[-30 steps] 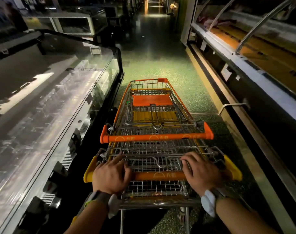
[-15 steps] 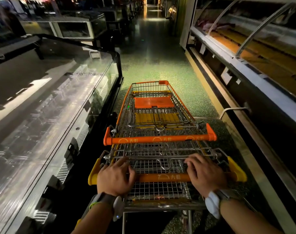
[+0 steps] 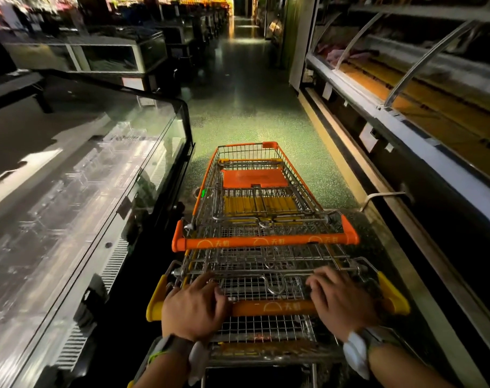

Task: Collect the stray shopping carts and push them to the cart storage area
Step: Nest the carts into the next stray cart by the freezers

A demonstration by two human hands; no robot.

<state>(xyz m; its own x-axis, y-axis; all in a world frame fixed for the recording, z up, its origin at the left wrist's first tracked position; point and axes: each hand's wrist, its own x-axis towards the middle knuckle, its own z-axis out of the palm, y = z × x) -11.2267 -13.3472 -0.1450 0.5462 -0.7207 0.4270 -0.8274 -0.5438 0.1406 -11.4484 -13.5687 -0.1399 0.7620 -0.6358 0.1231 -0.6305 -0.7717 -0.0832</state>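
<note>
Two wire shopping carts, nested: the rear cart with the orange-and-yellow handle bar (image 3: 274,307) pushed into the front cart with the orange handle (image 3: 266,242), mid-aisle on the speckled green floor (image 3: 246,113). The left hand (image 3: 194,309) and right hand (image 3: 341,301) both wrap that rear bar. The glass-topped freezer case (image 3: 159,152) stands just beside the carts; any drift leftward would likely scrape it.

2 wire shopping carts nested, upright on aisle floor: front cart (image 3: 255,191), orange handle and orange seat flap; rear cart (image 3: 266,284), orange handle bar, yellow end caps.
</note>
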